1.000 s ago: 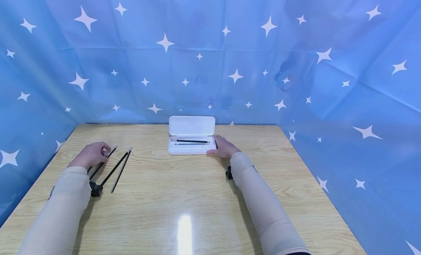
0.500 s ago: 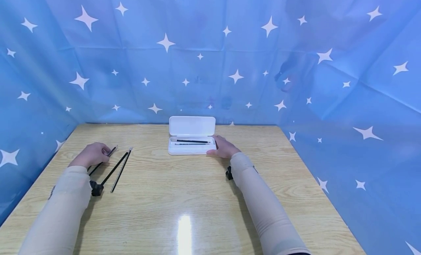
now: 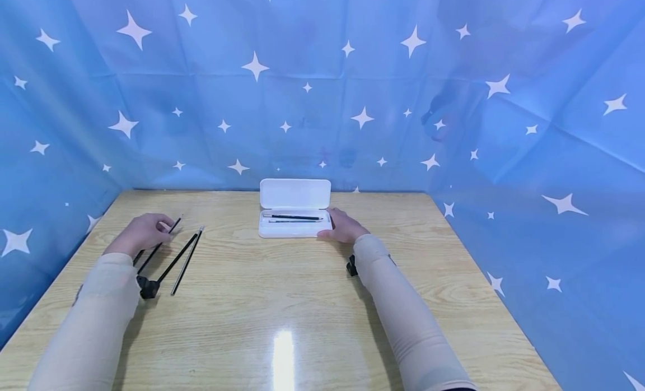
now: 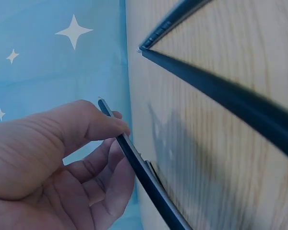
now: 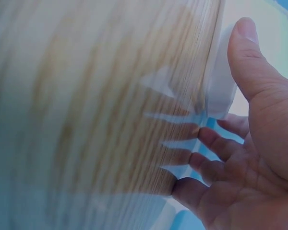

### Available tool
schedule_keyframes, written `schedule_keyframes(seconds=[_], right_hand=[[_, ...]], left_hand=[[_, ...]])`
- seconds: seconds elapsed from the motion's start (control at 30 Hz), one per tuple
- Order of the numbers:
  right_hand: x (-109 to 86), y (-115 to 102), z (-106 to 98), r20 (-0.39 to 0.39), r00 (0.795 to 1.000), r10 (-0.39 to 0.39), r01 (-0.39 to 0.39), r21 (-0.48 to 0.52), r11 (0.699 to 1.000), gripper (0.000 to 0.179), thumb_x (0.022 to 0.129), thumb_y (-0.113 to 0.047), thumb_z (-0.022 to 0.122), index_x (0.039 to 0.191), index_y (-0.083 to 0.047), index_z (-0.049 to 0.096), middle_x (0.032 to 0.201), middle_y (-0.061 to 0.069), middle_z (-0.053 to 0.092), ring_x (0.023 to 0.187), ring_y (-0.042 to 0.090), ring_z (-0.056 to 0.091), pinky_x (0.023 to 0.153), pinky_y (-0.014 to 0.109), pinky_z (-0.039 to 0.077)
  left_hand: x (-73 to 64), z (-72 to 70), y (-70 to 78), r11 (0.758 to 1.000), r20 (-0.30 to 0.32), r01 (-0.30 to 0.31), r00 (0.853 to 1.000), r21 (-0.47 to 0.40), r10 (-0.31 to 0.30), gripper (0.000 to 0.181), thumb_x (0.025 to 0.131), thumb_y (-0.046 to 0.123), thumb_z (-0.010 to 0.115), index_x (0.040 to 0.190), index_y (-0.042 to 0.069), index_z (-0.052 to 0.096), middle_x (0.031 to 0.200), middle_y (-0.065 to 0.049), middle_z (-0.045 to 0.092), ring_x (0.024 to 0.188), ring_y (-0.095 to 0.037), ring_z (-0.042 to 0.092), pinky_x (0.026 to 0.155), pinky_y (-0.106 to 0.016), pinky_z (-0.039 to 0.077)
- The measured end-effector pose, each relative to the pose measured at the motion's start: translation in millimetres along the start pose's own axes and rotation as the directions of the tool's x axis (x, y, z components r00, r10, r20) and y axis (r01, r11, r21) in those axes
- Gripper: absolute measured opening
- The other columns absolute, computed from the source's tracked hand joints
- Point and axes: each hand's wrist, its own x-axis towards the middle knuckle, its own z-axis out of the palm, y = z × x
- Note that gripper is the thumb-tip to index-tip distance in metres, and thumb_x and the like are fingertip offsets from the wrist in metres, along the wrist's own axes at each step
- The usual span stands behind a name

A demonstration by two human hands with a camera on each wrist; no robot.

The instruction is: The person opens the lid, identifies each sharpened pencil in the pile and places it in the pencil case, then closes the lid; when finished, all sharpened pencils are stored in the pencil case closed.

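My left hand [image 3: 141, 234] pinches a dark pencil [image 4: 136, 162] between thumb and fingers at the table's left side. The pencil slants, its tip pointing away; in the left wrist view its upper part is off the table. Beside that hand two more dark pencils, one [image 3: 176, 259] and another [image 3: 187, 262], lie in a narrow V. A further dark pencil end [image 3: 138, 256] shows partly under the hand. At the back stands an open white pencil case [image 3: 282, 232] with two pencils [image 3: 292, 217] inside. My right hand [image 3: 345, 227] holds its right end, thumb at the front, fingers behind.
The case's raised lid [image 3: 294, 194] leans back near the blue star-patterned curtain [image 3: 302, 99]. A wooden table [image 3: 242, 312] carries everything. A black wrist camera [image 3: 148, 289] sits under the left wrist, close to the loose pencils.
My left hand has moved slightly up and away, and the pinched pencil has shifted with it, its tip farther off. The right hand and the pencil case have stayed in place.
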Motion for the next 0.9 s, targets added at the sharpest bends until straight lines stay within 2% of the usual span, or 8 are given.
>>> schedule_keyframes(seconds=[0.13,0.3,0.6,0.7,0.9], right_hand=[[-0.3,0.6,1.0,0.01,1.0,0.02,-0.02,0.003,1.0,0.079,0.095,-0.043,0.071,0.158,-0.015,0.033,0.153,0.011,0.042,0.141,0.028,0.039,0.116,0.046,0.033],[-0.7,0.9,0.4,0.0,1.0,0.004,-0.004,0.013,1.0,0.076,0.095,-0.042,0.072,0.156,-0.014,0.036,0.151,0.011,0.044,0.139,0.028,0.041,0.115,0.047,0.034],[2.3,3.7,2.3,0.002,1.0,0.031,-0.031,-0.006,1.0,0.08,0.094,-0.046,0.071,0.158,-0.017,0.033,0.152,0.01,0.042,0.14,0.028,0.04,0.116,0.046,0.033],[2.6,4.0,2.7,0.001,0.999,0.039,-0.039,-0.009,0.999,0.081,0.093,-0.047,0.071,0.159,-0.018,0.032,0.152,0.01,0.043,0.14,0.027,0.04,0.116,0.046,0.033],[3.2,3.5,2.4,0.006,0.999,0.045,-0.045,-0.016,0.999,0.082,0.093,-0.048,0.071,0.159,-0.02,0.032,0.152,0.008,0.043,0.14,0.026,0.04,0.116,0.045,0.033]], left_hand=[[-0.1,0.1,3.6,1.0,-0.002,-0.016,1.0,-0.008,0.016,0.047,0.094,0.01,0.061,0.135,-0.012,0.051,0.118,-0.033,0.06,0.095,-0.036,0.063,0.07,-0.04,0.054],[0.6,-0.2,9.1,0.999,-0.027,-0.034,0.999,-0.019,0.034,0.045,0.096,0.01,0.059,0.135,-0.012,0.052,0.115,-0.03,0.062,0.088,-0.03,0.062,0.066,-0.036,0.052],[-2.2,-1.9,18.8,0.999,-0.047,-0.048,0.998,-0.024,0.046,0.05,0.097,0.011,0.058,0.141,-0.009,0.049,0.116,-0.029,0.061,0.083,-0.027,0.058,0.065,-0.037,0.049],[-3.0,-2.7,21.2,0.997,-0.036,-0.051,0.998,-0.05,0.049,0.052,0.097,0.009,0.056,0.145,-0.009,0.045,0.118,-0.029,0.059,0.072,-0.023,0.055,0.061,-0.037,0.048],[-4.8,-5.7,23.5,0.994,0.015,-0.049,0.999,-0.096,0.05,0.052,0.1,0.007,0.054,0.148,-0.011,0.04,0.122,-0.033,0.056,0.072,-0.022,0.055,0.062,-0.039,0.053]])
